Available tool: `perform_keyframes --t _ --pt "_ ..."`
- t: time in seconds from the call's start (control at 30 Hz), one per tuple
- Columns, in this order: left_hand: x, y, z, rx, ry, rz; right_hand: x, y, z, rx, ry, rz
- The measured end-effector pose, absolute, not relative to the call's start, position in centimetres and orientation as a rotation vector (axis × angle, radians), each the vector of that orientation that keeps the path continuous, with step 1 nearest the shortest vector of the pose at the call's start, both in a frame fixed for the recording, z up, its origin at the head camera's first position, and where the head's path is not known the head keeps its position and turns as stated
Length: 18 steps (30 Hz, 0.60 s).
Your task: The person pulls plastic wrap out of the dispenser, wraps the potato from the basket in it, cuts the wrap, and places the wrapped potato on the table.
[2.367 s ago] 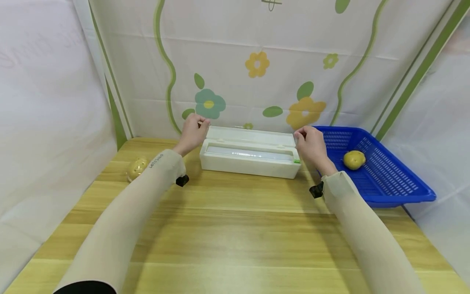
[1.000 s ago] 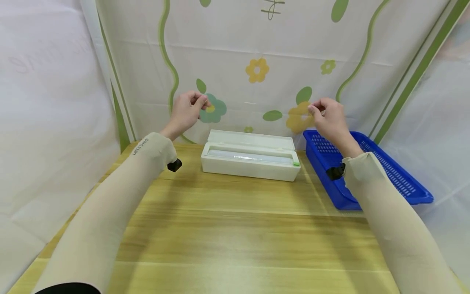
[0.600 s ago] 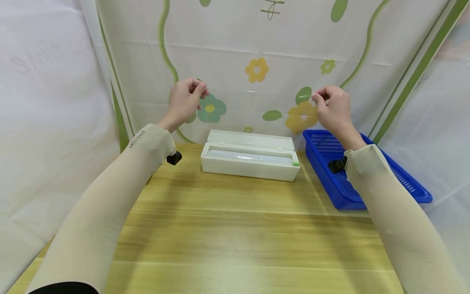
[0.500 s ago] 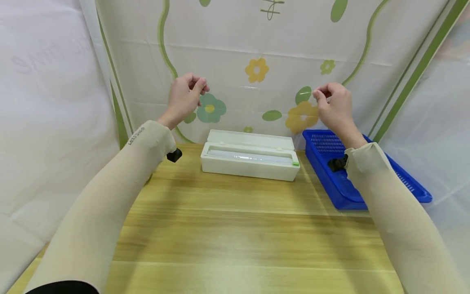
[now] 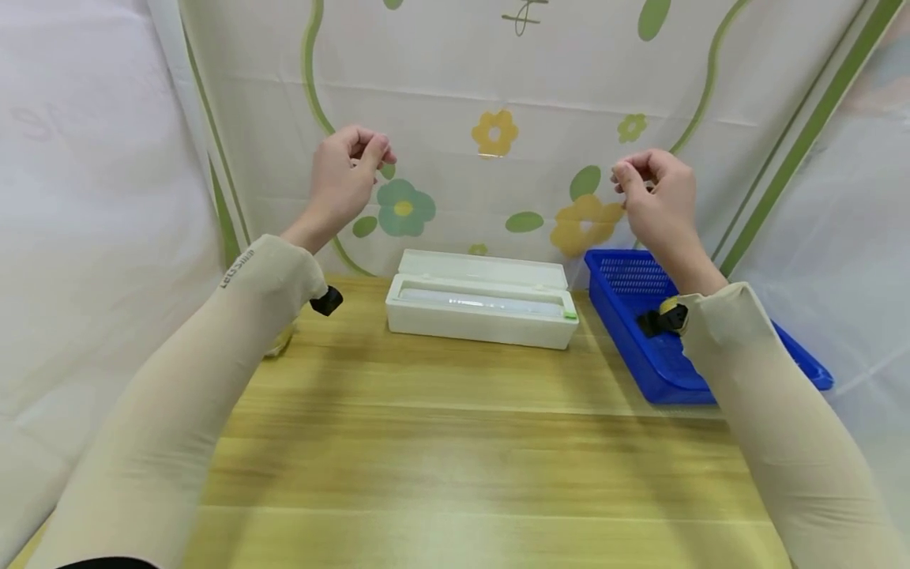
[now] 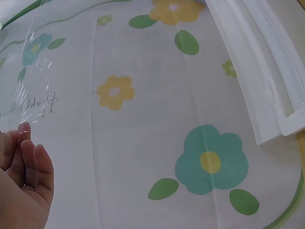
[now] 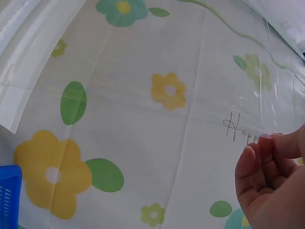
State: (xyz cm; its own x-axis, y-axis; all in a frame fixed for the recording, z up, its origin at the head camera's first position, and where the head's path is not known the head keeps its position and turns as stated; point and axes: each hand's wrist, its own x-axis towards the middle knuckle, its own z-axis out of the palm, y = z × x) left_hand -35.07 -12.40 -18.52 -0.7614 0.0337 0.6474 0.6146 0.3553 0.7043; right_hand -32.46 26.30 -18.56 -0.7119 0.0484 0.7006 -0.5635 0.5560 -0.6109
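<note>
My left hand (image 5: pixel 341 180) and right hand (image 5: pixel 664 197) are raised above and to either side of a white cling film dispenser box (image 5: pixel 483 324). Each pinches a corner of a sheet of clear cling film between thumb and fingers. Creases of the cling film (image 6: pixel 23 100) fan out from the left fingertips in the left wrist view. Similar creases show by the right hand (image 7: pixel 271 176) in the right wrist view. The sheet's middle is nearly invisible. The box's lid (image 5: pixel 483 269) is tipped back, with the film roll (image 5: pixel 476 302) inside.
On the right stands a blue plastic basket (image 5: pixel 643 356); a potato (image 5: pixel 668 304) in it is mostly behind my right wrist. A film-wrapped potato (image 5: pixel 281 341) lies on the wooden table (image 5: pixel 455 442), partly hidden by my left sleeve. A flower-patterned cloth hangs behind.
Both hands have risen from the box's two ends and moved apart, drawing the cling film up. The box stays in place with its lid back.
</note>
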Motion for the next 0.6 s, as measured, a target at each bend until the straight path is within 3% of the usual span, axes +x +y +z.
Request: perform_keyframes --t 0.37,0.6 --pt "-34.5 -12.7 -17.6 -0.534 -2.031 -1.391 -31.6 26.0 -16.9 0.483 -2.087 1.162" --pt "-34.5 -12.7 -18.2 -0.517 -1.991 -1.583 -30.6 25.7 -17.4 0.576 -1.914 1.657"
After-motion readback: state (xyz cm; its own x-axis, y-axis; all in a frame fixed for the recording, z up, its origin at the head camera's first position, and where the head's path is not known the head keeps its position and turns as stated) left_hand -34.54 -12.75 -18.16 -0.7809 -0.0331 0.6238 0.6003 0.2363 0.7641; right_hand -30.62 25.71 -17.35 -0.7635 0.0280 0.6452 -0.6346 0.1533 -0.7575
